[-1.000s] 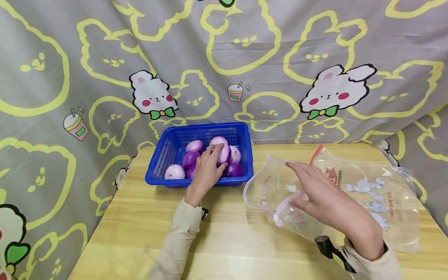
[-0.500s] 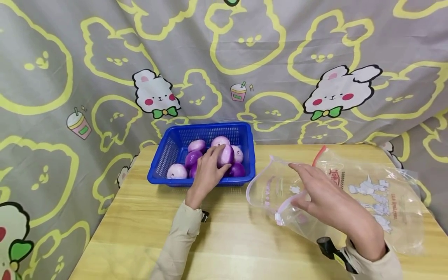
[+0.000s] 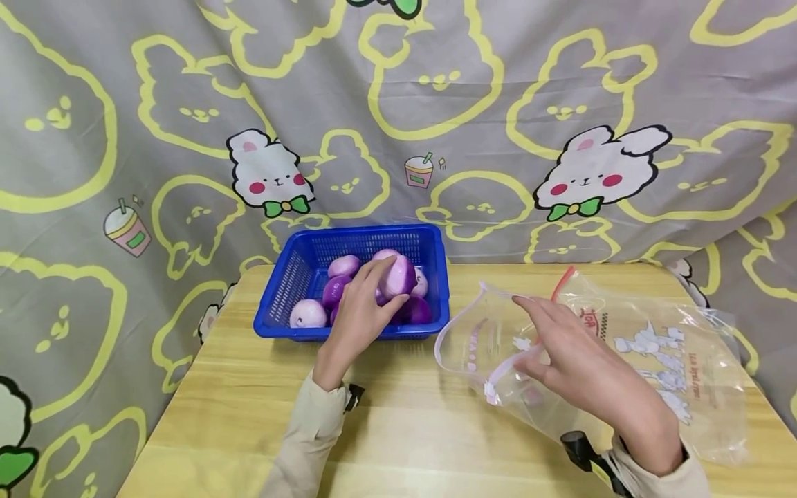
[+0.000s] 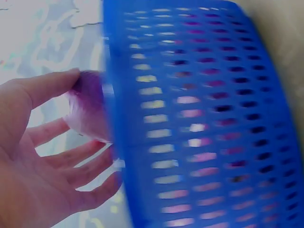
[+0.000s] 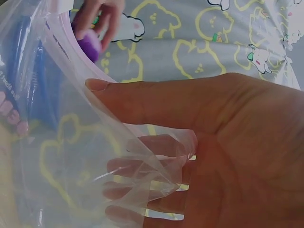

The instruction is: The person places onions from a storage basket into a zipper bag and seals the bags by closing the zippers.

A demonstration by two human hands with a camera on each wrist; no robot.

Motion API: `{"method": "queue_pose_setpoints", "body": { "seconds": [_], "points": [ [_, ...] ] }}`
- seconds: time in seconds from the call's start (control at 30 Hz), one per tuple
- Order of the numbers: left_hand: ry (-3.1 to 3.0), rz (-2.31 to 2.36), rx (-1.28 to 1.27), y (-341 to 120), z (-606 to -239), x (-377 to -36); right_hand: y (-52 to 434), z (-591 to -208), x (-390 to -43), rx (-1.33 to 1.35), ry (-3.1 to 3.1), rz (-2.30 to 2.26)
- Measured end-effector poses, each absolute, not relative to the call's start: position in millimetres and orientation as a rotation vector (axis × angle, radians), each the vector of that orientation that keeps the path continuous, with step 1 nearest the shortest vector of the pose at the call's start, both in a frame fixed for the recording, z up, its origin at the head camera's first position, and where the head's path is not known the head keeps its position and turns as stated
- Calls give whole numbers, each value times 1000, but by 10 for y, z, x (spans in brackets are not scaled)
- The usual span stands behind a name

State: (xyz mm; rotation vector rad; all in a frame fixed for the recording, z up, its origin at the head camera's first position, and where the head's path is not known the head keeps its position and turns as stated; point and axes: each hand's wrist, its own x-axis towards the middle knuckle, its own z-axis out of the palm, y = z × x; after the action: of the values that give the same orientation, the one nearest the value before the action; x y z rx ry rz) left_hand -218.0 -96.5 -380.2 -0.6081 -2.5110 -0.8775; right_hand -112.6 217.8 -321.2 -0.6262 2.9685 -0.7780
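Head view shows us at a wooden tabletop [image 3: 398,429] with a blue basket [image 3: 292,290] of purple onions at the far left and a clear zip bag [image 3: 654,360] lying to the right. Our left hand [image 3: 358,318] reaches into the basket, fingers and thumb curled round one purple onion [image 3: 401,275], which sits raised above the others, at the fingertips and over the basket's right half. In the left wrist view the same onion [image 4: 88,114] rests between thumb and fingers, just beside the basket wall [image 4: 199,123], though the picture is blurred. Our right hand [image 3: 579,360] pinches the near edge of the bag's mouth between thumb and fingers, with the fingers slipped inside the film, as the right wrist view shows [image 5: 156,175]; we judge this grip is there to keep the mouth [image 3: 473,332] spread wide and facing the basket, so that something can pass in without a second hand on the bag. The bag lies just beside the basket's right wall, apart from the onion. A patterned rabbit curtain [image 3: 398,104] hangs behind.
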Motion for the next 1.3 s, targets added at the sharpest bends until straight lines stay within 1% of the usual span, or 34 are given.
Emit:
{"method": "queue_pose_setpoints", "body": {
  "seconds": [0.3,0.47,0.67,1.07,1.3],
  "points": [
    [-2414,-1088,-755,-907,-3507,-1902,2154,-3201,-1129,-626,2958,-781],
    [-2385,-1191,-876,-847,-3388,-1731,2134,-3201,-1119,-641,2985,-774],
    [-2402,-1208,-1039,-735,-3303,-1572,2124,-3188,-1113,-645,2983,-767],
    [-2581,-962,-1049,-625,-3394,-1461,2093,-3201,-1064,-681,3035,-798],
    [-2568,-828,-1032,-601,-3394,-1482,2093,-3171,-1062,-733,3079,-812]
  ]
}}
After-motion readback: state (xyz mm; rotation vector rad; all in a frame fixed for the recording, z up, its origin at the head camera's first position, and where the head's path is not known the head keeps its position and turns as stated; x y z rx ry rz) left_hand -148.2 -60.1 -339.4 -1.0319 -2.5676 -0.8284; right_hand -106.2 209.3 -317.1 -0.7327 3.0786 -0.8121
